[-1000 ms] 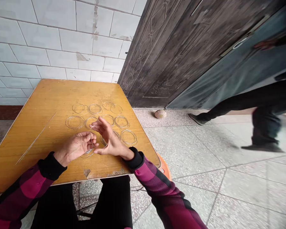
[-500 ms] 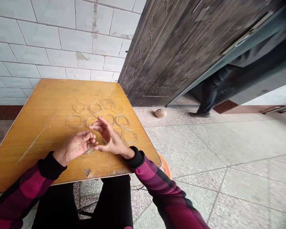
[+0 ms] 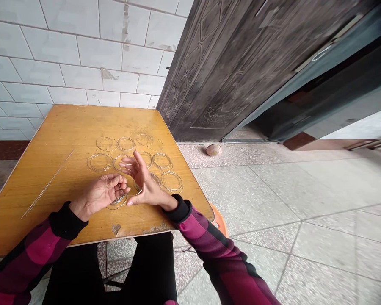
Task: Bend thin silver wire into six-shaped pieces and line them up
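My left hand (image 3: 102,192) is closed, with thumb and fingertips pinching a thin wire loop (image 3: 121,189) above the table. Facing it, my right hand (image 3: 147,182) is open, thumb and fingers spread apart around the right side of that loop. More loose wire turns (image 3: 116,206) show beneath the left fingers, partly covered. Coiled wire rings lie about the hands in rough rows, among them one ring (image 3: 99,168) at the left and one (image 3: 172,189) at the right. Some rings are hidden behind my right hand.
Straight wires (image 3: 47,185) lie on the left of the wooden table (image 3: 73,123). An orange stool (image 3: 220,220) shows under its right edge. A tiled wall (image 3: 70,46) and a dark door (image 3: 222,63) stand behind, with a ball (image 3: 213,150) on the floor by the door.
My right hand has opened wider, its fingers lifting slightly off the loop. The left hand keeps its pinch. A person's leg in the doorway has gone from view.
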A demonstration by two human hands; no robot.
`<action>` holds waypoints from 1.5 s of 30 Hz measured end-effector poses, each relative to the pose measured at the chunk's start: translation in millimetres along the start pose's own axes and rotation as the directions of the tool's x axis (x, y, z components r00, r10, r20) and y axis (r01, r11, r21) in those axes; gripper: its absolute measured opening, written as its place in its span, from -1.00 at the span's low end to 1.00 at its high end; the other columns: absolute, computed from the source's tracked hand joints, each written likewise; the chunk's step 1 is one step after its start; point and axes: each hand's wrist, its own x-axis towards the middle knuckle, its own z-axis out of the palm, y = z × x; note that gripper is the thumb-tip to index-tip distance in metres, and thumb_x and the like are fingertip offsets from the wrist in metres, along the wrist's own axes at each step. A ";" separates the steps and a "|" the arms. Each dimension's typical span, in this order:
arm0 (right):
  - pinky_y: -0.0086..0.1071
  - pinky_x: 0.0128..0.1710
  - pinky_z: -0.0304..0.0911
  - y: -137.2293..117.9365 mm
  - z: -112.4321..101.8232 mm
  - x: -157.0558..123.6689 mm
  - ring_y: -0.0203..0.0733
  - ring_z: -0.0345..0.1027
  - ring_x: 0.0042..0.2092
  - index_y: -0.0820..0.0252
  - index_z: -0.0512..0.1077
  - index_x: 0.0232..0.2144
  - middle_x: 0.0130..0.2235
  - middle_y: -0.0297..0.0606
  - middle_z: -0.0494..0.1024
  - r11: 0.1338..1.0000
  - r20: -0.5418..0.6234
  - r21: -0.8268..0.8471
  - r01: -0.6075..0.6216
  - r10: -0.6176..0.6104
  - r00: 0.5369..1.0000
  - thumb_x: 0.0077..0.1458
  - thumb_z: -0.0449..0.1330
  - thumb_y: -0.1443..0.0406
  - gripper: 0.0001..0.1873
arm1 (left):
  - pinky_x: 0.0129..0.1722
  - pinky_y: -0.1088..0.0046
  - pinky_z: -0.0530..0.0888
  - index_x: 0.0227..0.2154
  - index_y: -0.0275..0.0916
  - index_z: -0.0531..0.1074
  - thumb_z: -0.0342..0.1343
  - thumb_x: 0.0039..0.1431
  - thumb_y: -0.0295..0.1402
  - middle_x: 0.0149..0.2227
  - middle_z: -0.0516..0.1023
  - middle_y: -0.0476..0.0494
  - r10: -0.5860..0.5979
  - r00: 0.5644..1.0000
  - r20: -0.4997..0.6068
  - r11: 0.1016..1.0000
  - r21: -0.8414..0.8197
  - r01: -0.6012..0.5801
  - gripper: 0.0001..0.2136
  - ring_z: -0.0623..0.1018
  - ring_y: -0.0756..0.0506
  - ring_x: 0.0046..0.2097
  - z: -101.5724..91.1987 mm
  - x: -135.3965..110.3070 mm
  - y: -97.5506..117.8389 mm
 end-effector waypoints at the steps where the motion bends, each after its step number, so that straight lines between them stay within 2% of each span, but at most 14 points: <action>1: 0.04 0.30 0.03 -0.7 -1.5 0.3 0.08 -0.02 0.33 -0.23 -0.42 0.35 0.34 -0.09 -0.09 1.000 0.005 0.005 0.012 -0.012 1.000 -0.23 0.47 -0.02 0.38 | -0.22 0.47 0.55 -0.47 -0.35 0.53 0.35 0.02 -0.43 -0.40 0.56 -0.07 0.008 1.000 -0.002 1.000 -0.003 -0.008 -0.88 0.59 -0.03 -0.30 0.7 -0.2 0.7; 4: 0.09 0.32 -0.04 -3.0 -5.3 0.7 0.09 -0.08 0.36 -0.24 -0.43 0.35 0.39 -0.07 -0.18 1.000 0.028 0.003 -0.001 0.001 1.000 -0.21 0.45 -0.03 0.37 | -0.22 0.45 0.55 -0.48 -0.35 0.53 0.36 0.00 -0.43 -0.41 0.56 -0.06 0.011 1.000 0.006 1.000 0.001 -0.011 -0.88 0.59 -0.04 -0.31 1.7 -1.2 2.6; 8: 0.08 0.34 -0.09 -5.6 -5.4 1.3 0.09 -0.06 0.36 -0.16 -0.42 0.36 0.38 -0.02 -0.10 0.999 0.061 0.016 -0.048 0.047 0.997 -0.26 0.46 -0.05 0.41 | -0.22 0.45 0.55 -0.49 -0.36 0.54 0.38 -0.03 -0.42 -0.40 0.56 -0.07 -0.014 1.000 0.021 1.000 0.027 0.013 -0.86 0.58 -0.03 -0.32 -1.5 -2.6 4.1; 13: 0.07 0.31 0.00 -4.6 -1.5 1.3 0.10 0.02 0.31 -0.10 -0.40 0.37 0.29 -0.01 0.06 0.993 0.035 0.025 -0.112 0.111 0.993 -0.35 0.48 -0.06 0.47 | -0.19 0.43 0.55 -0.47 -0.36 0.54 0.35 0.02 -0.40 -0.42 0.55 -0.09 -0.046 0.999 0.018 0.998 0.053 0.045 -0.87 0.59 -0.04 -0.31 -6.8 -2.5 4.4; 16: 0.05 0.29 0.06 -3.5 0.1 1.1 0.07 0.11 0.25 -0.09 -0.34 0.37 0.18 -0.05 0.17 0.994 0.008 0.027 -0.103 0.103 0.995 -0.34 0.49 -0.05 0.44 | -0.23 0.45 0.55 -0.45 -0.37 0.54 0.35 0.02 -0.39 -0.43 0.55 -0.10 -0.058 0.998 0.018 0.997 0.057 0.057 -0.86 0.59 -0.05 -0.32 -7.8 -2.0 4.7; 21: 0.05 0.28 0.10 -5.3 0.4 0.2 0.02 0.17 0.20 -0.08 -0.27 0.35 0.12 -0.10 0.22 0.997 -0.022 -0.025 -0.069 0.069 0.997 -0.22 0.45 -0.05 0.30 | -0.24 0.44 0.55 -0.46 -0.38 0.54 0.33 0.03 -0.43 -0.42 0.55 -0.10 -0.076 0.997 0.006 0.996 0.047 0.075 -0.89 0.59 -0.05 -0.32 -6.4 -1.9 6.5; 25: 0.05 0.29 0.07 -5.3 0.1 -1.8 0.00 0.16 0.21 -0.07 -0.28 0.36 0.15 -0.09 0.21 0.996 -0.011 -0.072 -0.043 0.042 0.999 -0.10 0.41 0.00 0.21 | -0.23 0.44 0.56 -0.48 -0.38 0.53 0.35 -0.01 -0.47 -0.43 0.55 -0.09 -0.075 0.997 -0.008 0.996 0.051 0.075 -0.90 0.58 -0.03 -0.35 -4.4 -2.1 8.6; 30: 0.03 0.30 0.06 -7.3 -6.5 -3.6 0.05 0.08 0.29 -0.06 -0.25 0.38 0.28 -0.04 0.14 0.993 0.016 -0.050 -0.105 0.105 0.994 -0.23 0.44 -0.07 0.31 | -0.28 0.50 0.55 -0.48 -0.37 0.55 0.36 -0.03 -0.48 -0.42 0.57 -0.10 -0.085 0.994 -0.068 0.994 0.063 0.089 -0.90 0.56 0.02 -0.39 -5.8 -2.5 13.3; 33: -0.03 0.20 0.21 -11.4 -13.3 -3.1 -0.01 0.25 0.20 -0.02 0.07 0.31 0.25 -0.06 0.26 0.984 -0.023 0.030 -0.174 0.175 0.984 -0.07 0.32 -0.12 -0.01 | -0.30 0.50 0.53 -0.46 -0.39 0.56 0.35 -0.02 -0.45 -0.42 0.58 -0.15 -0.085 0.995 -0.059 0.989 0.116 0.091 -0.89 0.56 0.00 -0.39 -9.3 -2.5 17.6; 35: -0.12 0.08 0.32 -13.8 -16.4 -1.7 -0.14 0.42 0.02 0.07 0.31 0.17 0.07 -0.12 0.48 0.964 -0.077 0.048 -0.263 0.266 0.961 0.10 0.22 -0.08 -0.33 | -0.32 0.48 0.52 -0.46 -0.41 0.57 0.35 -0.02 -0.41 -0.43 0.57 -0.17 -0.097 0.995 -0.036 0.979 0.177 0.102 -0.86 0.57 -0.03 -0.39 -11.4 -2.5 20.3; 37: -0.24 -0.08 0.39 -15.2 -17.6 0.1 -0.25 0.47 -0.19 0.16 0.47 -0.01 -0.19 -0.21 0.59 0.936 -0.118 0.012 -0.351 0.350 0.929 0.17 0.19 -0.01 -0.53 | -0.33 0.47 0.51 -0.47 -0.42 0.56 0.35 -0.02 -0.39 -0.42 0.57 -0.18 -0.117 0.993 -0.026 0.964 0.237 0.120 -0.85 0.57 -0.04 -0.41 -12.3 -2.8 22.2; 39: -0.34 -0.21 0.38 -16.0 -17.7 1.6 -0.31 0.43 -0.33 0.21 0.55 -0.19 -0.37 -0.29 0.57 0.918 -0.150 -0.033 -0.396 0.388 0.910 0.16 0.21 0.03 -0.62 | -0.34 0.46 0.49 -0.47 -0.42 0.56 0.34 -0.03 -0.38 -0.42 0.56 -0.19 -0.143 0.989 -0.041 0.942 0.301 0.149 -0.84 0.56 -0.02 -0.43 -11.8 -3.2 23.1; 42: -0.41 -0.33 0.32 -16.8 -17.8 2.1 -0.35 0.35 -0.42 0.23 0.56 -0.33 -0.47 -0.34 0.52 0.911 -0.165 -0.055 -0.408 0.395 0.904 0.12 0.26 0.06 -0.67 | -0.36 0.46 0.47 -0.47 -0.42 0.56 0.36 -0.05 -0.32 -0.45 0.55 -0.17 -0.141 0.984 -0.109 0.896 0.409 0.173 -0.79 0.53 0.00 -0.44 -9.7 -3.7 23.0; 45: -0.43 -0.38 0.28 -16.8 -18.1 0.3 -0.36 0.32 -0.45 0.25 0.55 -0.32 -0.49 -0.34 0.50 0.903 -0.162 -0.102 -0.418 0.399 0.902 0.14 0.25 0.11 -0.71 | -0.35 0.46 0.45 -0.44 -0.39 0.55 0.36 -0.07 -0.28 -0.50 0.54 -0.12 -0.008 0.980 -0.197 0.841 0.529 0.113 -0.76 0.51 0.00 -0.44 -7.3 -3.6 22.0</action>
